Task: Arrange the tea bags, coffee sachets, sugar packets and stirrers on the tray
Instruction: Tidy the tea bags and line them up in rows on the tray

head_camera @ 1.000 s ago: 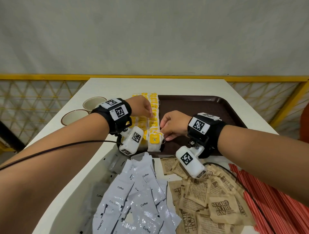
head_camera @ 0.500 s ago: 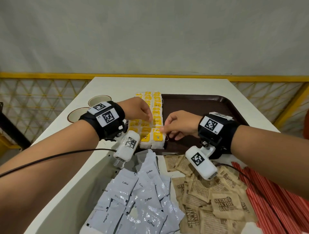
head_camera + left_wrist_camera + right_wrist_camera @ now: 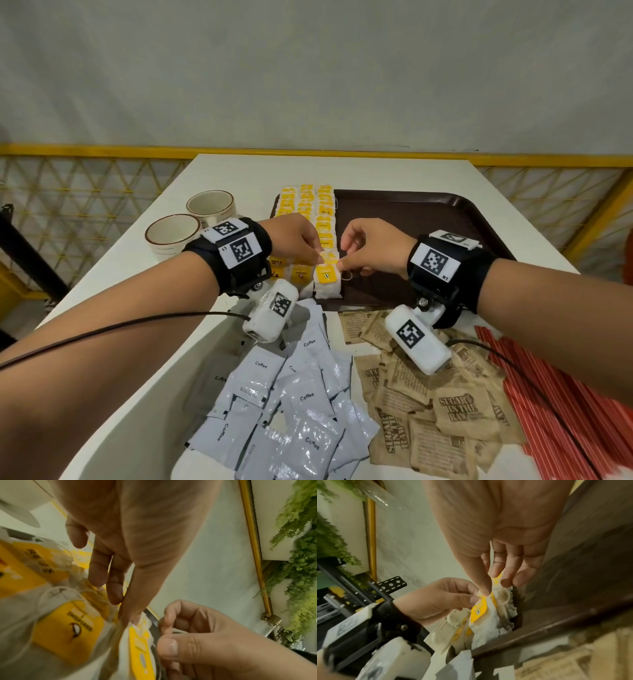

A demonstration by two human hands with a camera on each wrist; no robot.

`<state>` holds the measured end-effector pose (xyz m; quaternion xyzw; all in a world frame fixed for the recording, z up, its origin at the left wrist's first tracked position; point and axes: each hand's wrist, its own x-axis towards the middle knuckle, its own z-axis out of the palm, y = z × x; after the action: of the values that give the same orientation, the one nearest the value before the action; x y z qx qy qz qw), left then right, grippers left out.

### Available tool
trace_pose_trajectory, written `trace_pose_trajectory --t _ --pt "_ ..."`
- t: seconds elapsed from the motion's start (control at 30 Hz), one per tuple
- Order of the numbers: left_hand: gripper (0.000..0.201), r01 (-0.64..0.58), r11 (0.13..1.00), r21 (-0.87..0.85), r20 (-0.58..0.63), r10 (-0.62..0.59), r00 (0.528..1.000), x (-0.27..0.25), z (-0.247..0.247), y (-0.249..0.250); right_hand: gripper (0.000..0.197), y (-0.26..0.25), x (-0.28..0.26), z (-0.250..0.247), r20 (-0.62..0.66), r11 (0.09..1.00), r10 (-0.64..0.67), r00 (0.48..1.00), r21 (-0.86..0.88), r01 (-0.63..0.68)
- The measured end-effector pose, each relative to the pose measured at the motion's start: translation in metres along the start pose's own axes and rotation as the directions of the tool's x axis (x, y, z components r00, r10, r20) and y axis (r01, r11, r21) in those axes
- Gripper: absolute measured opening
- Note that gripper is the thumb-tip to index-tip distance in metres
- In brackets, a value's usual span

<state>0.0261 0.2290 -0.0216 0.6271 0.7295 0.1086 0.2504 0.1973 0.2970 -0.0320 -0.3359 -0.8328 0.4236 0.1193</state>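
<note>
Both hands meet over the near left corner of the brown tray [image 3: 428, 212], where the tea bags [image 3: 310, 219] lie in rows of yellow tags along its left side. The left hand [image 3: 296, 240] and the right hand [image 3: 371, 251] each pinch the upper edge of the nearest tea bag [image 3: 328, 279], thumb against forefinger, one hand at each top corner, so the bag sits directly between and just below the fingertips. In the right wrist view that bag is tilted up off the tray floor, its lower end among its neighbours.

On the white table [image 3: 239, 171] nearer the person lie a heap of grey coffee sachets [image 3: 291, 404], a heap of brown sugar packets [image 3: 442, 407] to their right, and red stirrers [image 3: 561, 411] at the far right, all off the tray. Two cups [image 3: 191, 222] stand left of the tray.
</note>
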Motion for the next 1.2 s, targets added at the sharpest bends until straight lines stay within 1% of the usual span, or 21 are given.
trace_pose_trajectory --t 0.03,0.1,0.13,0.17,0.27,0.4,0.47,0.57,0.67,0.8,0.9,0.97,1.0,1.13,1.2 --pt "0.013 0.009 1.0 -0.003 -0.017 -0.009 1.0 0.001 0.0 -0.001 0.024 -0.001 0.0 0.0 0.001 0.999 -0.035 0.999 -0.037 0.035" --pt "0.025 0.033 0.999 0.003 -0.062 -0.033 0.998 0.005 0.0 -0.002 0.021 -0.002 -0.001 0.001 0.052 0.994 -0.082 0.995 -0.07 0.086" --pt "0.027 0.045 0.999 0.009 -0.072 -0.044 0.996 0.006 0.0 -0.003 0.021 -0.002 -0.002 0.002 0.081 0.992 -0.091 0.993 -0.076 0.097" --pt "0.027 0.055 0.998 0.013 -0.072 -0.054 0.996 0.008 0.0 -0.003 0.022 -0.002 -0.002 0.003 0.108 0.991 -0.093 0.99 -0.086 0.102" --pt "0.016 0.053 0.998 0.029 -0.036 -0.052 0.998 0.009 -0.001 0.0 0.022 -0.001 -0.002 0.007 0.171 0.982 -0.097 0.981 -0.145 0.122" --pt "0.01 0.03 0.992 0.126 -0.009 -0.029 1.0 0.012 -0.001 0.006 0.02 0.0 0.0 0.012 0.2 0.965 -0.09 0.976 -0.223 0.135" --pt "0.011 0.022 0.984 0.176 -0.008 -0.021 1.0 0.014 -0.001 0.008 0.018 -0.002 0.001 0.013 0.22 0.957 -0.106 0.97 -0.242 0.16" --pt "0.014 0.015 0.979 0.203 -0.015 -0.012 1.0 0.017 -0.004 0.012 0.017 -0.007 0.003 0.011 0.286 0.937 -0.151 0.946 -0.265 0.23" --pt "0.015 0.021 0.978 0.209 -0.015 -0.018 1.0 0.018 -0.003 0.014 0.015 -0.008 0.003 0.012 0.34 0.919 -0.142 0.929 -0.304 0.252" --pt "0.006 0.019 0.989 0.145 -0.051 -0.011 0.999 0.02 -0.002 0.009 0.012 -0.001 0.006 0.015 0.332 0.913 -0.111 0.937 -0.338 0.228" --pt "0.004 0.013 0.997 0.074 -0.14 -0.003 0.99 0.016 -0.005 0.005 0.015 0.0 0.007 0.015 0.323 0.918 -0.092 0.942 -0.34 0.206" --pt "0.007 0.006 1.0 0.031 -0.189 0.0 0.982 0.01 -0.008 0.004 0.016 0.0 0.008 0.015 0.322 0.917 -0.083 0.943 -0.346 0.199" --pt "0.008 0.005 1.0 0.018 -0.191 -0.001 0.982 0.006 -0.01 0.003 0.016 0.0 0.008 0.015 0.319 0.916 -0.082 0.944 -0.348 0.197" --pt "0.005 0.023 0.999 0.03 -0.108 -0.019 0.994 -0.008 -0.016 -0.003 0.018 0.0 0.009 0.016 0.3 0.922 -0.066 0.952 -0.347 0.174" --pt "0.008 0.032 0.999 0.025 -0.094 -0.03 0.995 -0.014 -0.015 -0.006 0.02 0.0 0.007 0.016 0.291 0.934 -0.047 0.955 -0.327 0.145"
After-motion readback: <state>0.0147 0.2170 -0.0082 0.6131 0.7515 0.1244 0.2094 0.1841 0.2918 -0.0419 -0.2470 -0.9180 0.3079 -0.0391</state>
